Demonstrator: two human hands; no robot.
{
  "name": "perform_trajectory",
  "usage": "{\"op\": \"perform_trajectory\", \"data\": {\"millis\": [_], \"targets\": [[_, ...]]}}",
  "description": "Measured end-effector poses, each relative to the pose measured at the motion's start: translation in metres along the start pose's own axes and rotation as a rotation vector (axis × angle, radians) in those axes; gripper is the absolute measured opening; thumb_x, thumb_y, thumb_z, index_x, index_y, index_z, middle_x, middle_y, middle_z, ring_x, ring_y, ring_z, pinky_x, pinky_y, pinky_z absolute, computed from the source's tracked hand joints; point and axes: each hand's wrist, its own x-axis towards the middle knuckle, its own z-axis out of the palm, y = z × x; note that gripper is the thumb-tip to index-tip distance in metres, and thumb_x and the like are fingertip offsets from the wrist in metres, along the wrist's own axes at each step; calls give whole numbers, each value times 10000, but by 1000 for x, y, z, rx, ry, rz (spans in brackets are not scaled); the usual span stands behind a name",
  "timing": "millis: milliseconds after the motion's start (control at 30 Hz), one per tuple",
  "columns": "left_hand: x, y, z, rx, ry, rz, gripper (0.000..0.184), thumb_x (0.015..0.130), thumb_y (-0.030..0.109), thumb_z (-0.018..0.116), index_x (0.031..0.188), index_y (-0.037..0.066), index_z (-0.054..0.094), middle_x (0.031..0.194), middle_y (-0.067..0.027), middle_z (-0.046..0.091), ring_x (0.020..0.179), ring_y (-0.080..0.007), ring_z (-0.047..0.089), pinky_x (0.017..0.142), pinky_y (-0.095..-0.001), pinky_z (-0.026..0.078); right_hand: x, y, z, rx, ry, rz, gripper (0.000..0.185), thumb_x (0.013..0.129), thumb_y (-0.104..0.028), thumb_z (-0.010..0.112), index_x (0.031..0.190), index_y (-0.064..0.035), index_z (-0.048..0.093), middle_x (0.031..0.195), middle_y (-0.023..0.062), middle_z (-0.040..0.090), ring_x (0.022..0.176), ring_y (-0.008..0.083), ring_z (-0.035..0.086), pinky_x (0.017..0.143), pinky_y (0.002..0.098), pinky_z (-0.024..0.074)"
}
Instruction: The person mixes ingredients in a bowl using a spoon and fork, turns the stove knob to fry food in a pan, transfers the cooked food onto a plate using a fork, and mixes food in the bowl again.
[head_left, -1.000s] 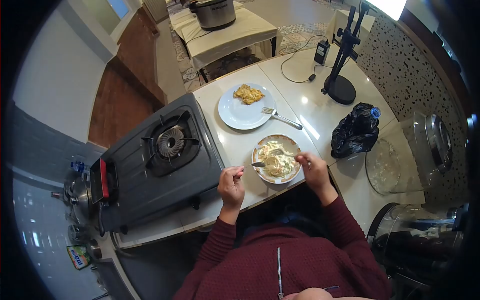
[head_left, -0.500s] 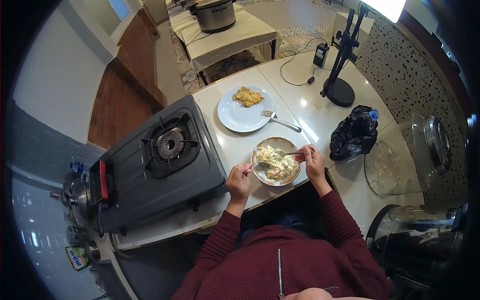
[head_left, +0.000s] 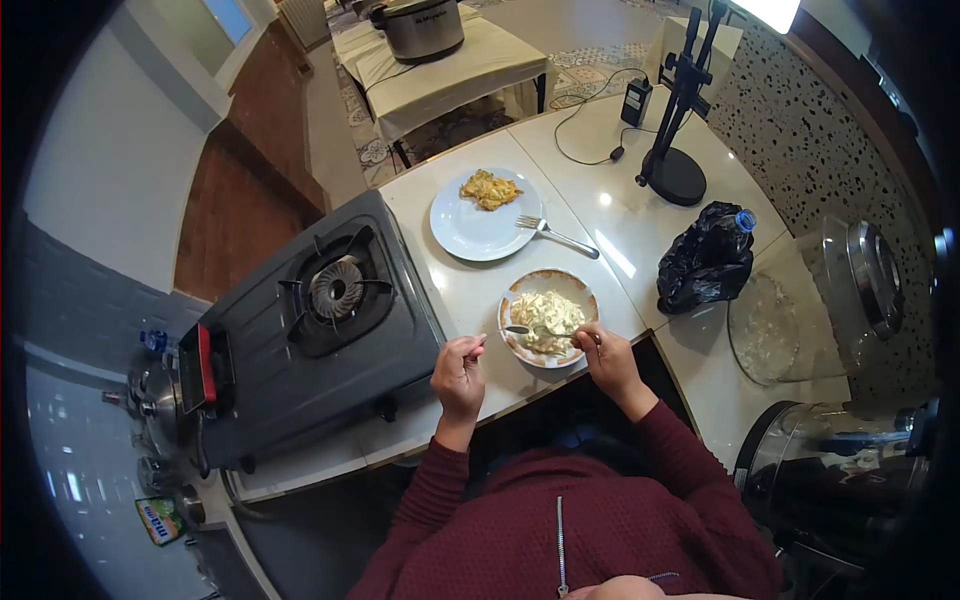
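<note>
A patterned bowl (head_left: 508, 341) holds a pale shredded salad (head_left: 549, 313) near the counter's front edge. My left hand (head_left: 460, 377) is closed on a spoon (head_left: 515, 329), whose tip is over the bowl's left side. With my right hand (head_left: 608, 364), fingers pinched, I hold a fork (head_left: 553, 332); its head is in the salad and its tines are hard to make out. Behind the bowl stands a white plate (head_left: 457, 228) with a piece of yellow-brown food (head_left: 491, 189) on it. A second fork (head_left: 560, 237) rests with its tines on the plate's rim.
A black gas stove (head_left: 330, 390) stands at the left. To the right are a bottle in a black bag (head_left: 706, 262), a clear glass dish (head_left: 765, 330), a lamp stand (head_left: 672, 177) and a large shiny appliance (head_left: 840, 470). A cooker (head_left: 425, 32) sits on a table behind.
The spoon first went into the salad, then my left hand drew it back to the left rim. My right hand has moved down and left, bringing the fork lower in the bowl.
</note>
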Motion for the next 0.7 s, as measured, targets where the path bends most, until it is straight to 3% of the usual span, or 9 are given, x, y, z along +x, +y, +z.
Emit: {"op": "perform_trajectory", "data": {"millis": [233,400,533,700], "targets": [[-4,-3,-2,-74,17,-60,110,759,-65,579,816,23,547,775,-101,617,717,-217,613,632,-281,494,21,-16,-31,-130,127,-83,121,860,-123,515,837,-15,564,721,157,597,664,319,590,576,350,461],[-17,6,24,-243,-50,-83,105,774,-73,547,828,16,539,812,-104,629,742,-222,626,654,-280,502,49,25,-32,-105,158,-83,146,877,-146,503,871,-13,562,718,140,608,651,262,616,575,329,472],[-26,10,37,-189,-144,-38,169,740,-123,532,845,9,536,843,-104,640,699,-201,632,652,-281,516,51,58,-24,54,167,55,225,914,-197,453,847,-3,545,706,100,629,619,161,619,573,267,490],[-34,-3,36,-138,-152,-25,232,699,-156,532,860,11,544,830,-100,643,697,-188,634,622,-276,516,34,93,-13,477,174,358,270,929,-227,404,823,-17,538,675,77,618,586,111,593,548,220,467]]}}
